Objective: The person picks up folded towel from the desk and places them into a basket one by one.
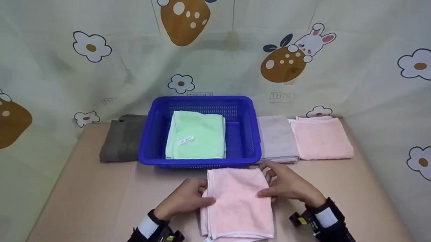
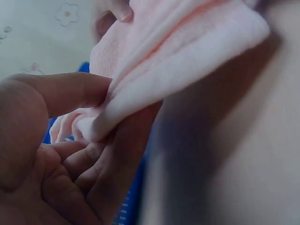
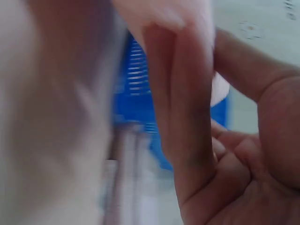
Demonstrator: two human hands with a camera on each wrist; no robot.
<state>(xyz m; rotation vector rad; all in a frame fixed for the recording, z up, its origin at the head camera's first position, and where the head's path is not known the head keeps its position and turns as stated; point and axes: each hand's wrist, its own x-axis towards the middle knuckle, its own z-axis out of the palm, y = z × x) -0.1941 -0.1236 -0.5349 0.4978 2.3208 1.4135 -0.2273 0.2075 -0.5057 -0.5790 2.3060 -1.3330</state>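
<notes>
A folded pink towel [image 1: 241, 205] with white edging is held between both hands, in front of the blue basket [image 1: 200, 162]. My left hand [image 1: 185, 197] pinches its left edge, thumb on top and fingers beneath; the left wrist view shows the towel's folded layers [image 2: 154, 70] between thumb and fingers. At the right edge, my right hand [image 1: 292, 184] pinches the towel with its thumb on the upper face. In the right wrist view two fingers [image 3: 187, 93] lie under the cloth. A small white tag hangs from the towel's near left corner.
Inside the basket lies a folded green towel [image 1: 198, 137], toward its left side. A dark grey-brown towel [image 1: 122, 138] sits left of the basket. To its right are a light grey towel [image 1: 278, 138] and another pink towel [image 1: 321, 138]. A patterned curtain [image 1: 228, 67] hangs behind the table.
</notes>
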